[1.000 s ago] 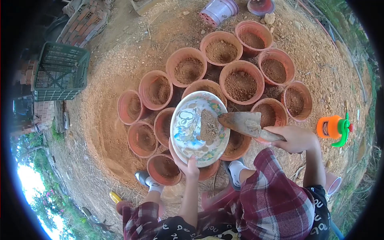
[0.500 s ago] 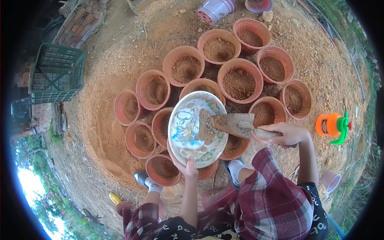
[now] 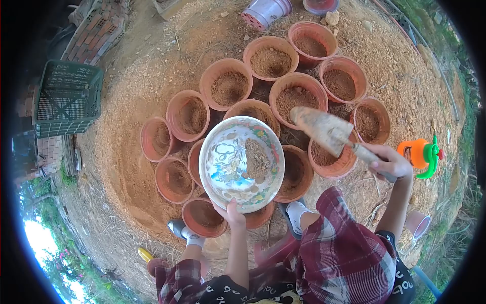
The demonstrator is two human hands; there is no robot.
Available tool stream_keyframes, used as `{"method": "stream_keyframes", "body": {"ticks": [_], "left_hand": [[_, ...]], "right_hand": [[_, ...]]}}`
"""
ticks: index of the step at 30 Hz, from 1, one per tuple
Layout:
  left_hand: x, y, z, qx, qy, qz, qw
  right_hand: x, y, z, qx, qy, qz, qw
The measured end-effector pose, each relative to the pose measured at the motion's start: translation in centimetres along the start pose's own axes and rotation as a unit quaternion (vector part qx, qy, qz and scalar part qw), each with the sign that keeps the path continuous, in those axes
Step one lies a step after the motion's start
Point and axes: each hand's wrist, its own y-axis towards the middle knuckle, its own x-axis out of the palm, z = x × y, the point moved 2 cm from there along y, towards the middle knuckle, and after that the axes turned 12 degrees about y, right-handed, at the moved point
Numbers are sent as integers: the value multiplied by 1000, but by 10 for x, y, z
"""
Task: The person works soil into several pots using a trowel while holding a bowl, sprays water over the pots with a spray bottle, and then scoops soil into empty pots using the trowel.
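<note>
My left hand point(image 3: 233, 214) grips the near rim of a white bowl point(image 3: 223, 167) with a flowery pattern. A small heap of brown soil point(image 3: 257, 159) lies in the right half of the bowl. My right hand point(image 3: 389, 163) is closed round the handle of a garden trowel point(image 3: 326, 133), whose soil-stained blade points up and left. That blade is apart from the bowl, above the gap between two terracotta-coloured pots, one behind point(image 3: 298, 101) and one nearer point(image 3: 331, 161). The bowl hides parts of several pots beneath it.
Several soil-filled pots point(image 3: 226, 84) stand close together on the dirt around the bowl. An orange spray bottle point(image 3: 418, 153) is at the right, a green crate point(image 3: 68, 99) at the left. A purple pot point(image 3: 267, 12) lies on its side at the back.
The trowel has lifted out of the bowl and moved right, its blade now tilted over the pots. My right hand shifted right; the bowl moved slightly left.
</note>
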Motion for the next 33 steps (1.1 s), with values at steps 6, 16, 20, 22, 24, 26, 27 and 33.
{"method": "stream_keyframes", "body": {"ticks": [6, 16, 20, 22, 24, 26, 27, 33], "left_hand": [[-5, -2, -9, -18, -5, 1, 1000], [-3, -2, -2, -33, 7, 3, 999], [-6, -2, -11, -53, -4, -8, 999], [-9, -1, -15, -55, 6, -7, 998], [-8, -2, -12, -57, 8, -7, 998], [-10, -1, -14, -59, 9, -7, 998], [-13, 0, -20, -47, 10, -7, 999], [-10, 2, -17, -23, 29, -9, 999]], "right_hand": [[-15, 1, -8, -27, -42, 55, 997], [-13, 22, 6, -19, -111, 116, 987], [-16, 34, 1, -198, -417, 171, 870], [4, 41, -31, -159, -454, 177, 859], [24, 60, -51, -128, -541, 188, 809], [32, 108, -52, -119, -631, 161, 749], [31, 137, -45, -101, -671, 128, 724], [43, 119, -89, -61, -754, 39, 652]]}}
